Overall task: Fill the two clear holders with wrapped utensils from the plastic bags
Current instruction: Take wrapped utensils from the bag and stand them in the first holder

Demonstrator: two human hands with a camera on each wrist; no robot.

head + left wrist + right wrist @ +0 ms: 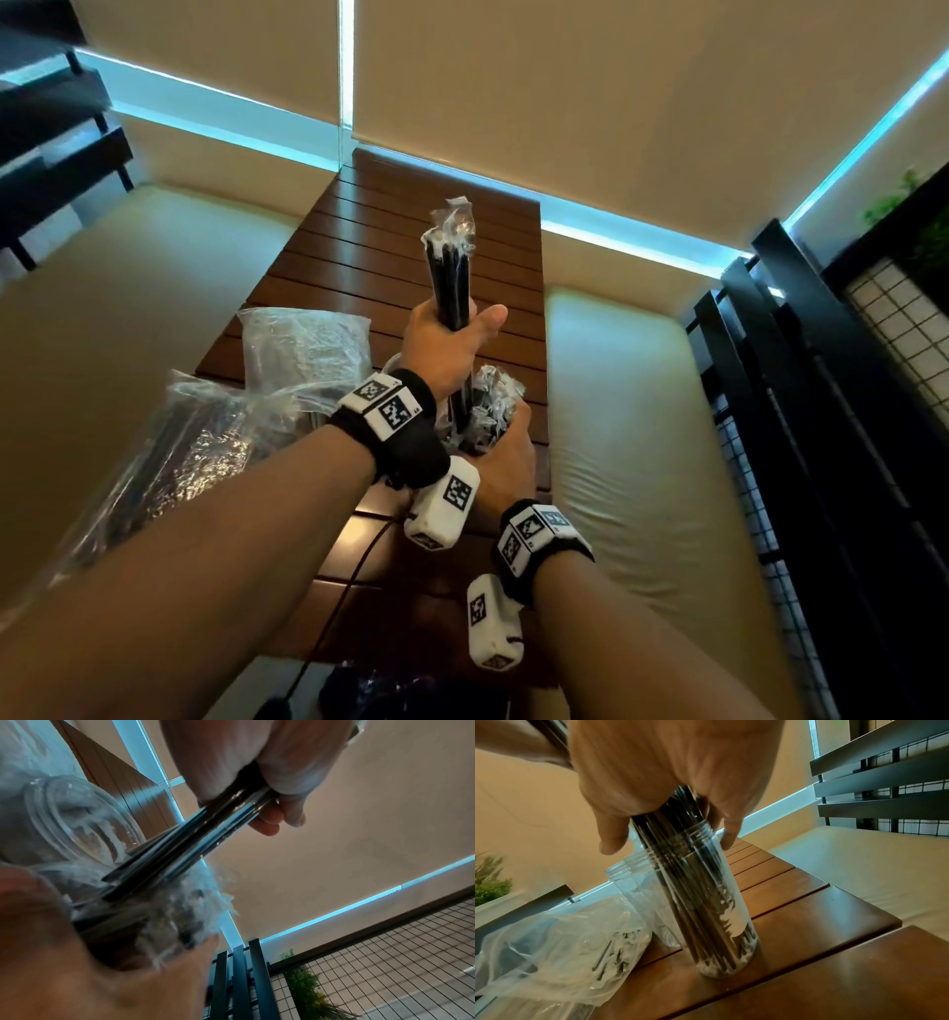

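Item 1, far left: two plastic bags (169, 452) of wrapped utensils are laid on the slatted wooden table (441, 216), mouths slack.

Item 2: an empty clear holder (639, 888) is stood upright just behind the filled one.

Item 3: a bundle of wrapped utensils (452, 277) is clenched in the left hand (447, 344), long axis near vertical, crinkled wrapper ends up, lower ends pointed down into the jar mouth.

Item 4: the filled clear holder (713, 902) is stood upright near the table edge and steadied from above by the right hand (508, 462), fingers curled about its rim and the protruding wrappers; how firmly is hard to judge, the wrist view being blurred.

Risks noted: the jar looks nearly packed, so the bundle may be jammed on seated utensils; wrappers may be snagged on the threaded rim; the tall holder may be tipped if pressed off-axis.
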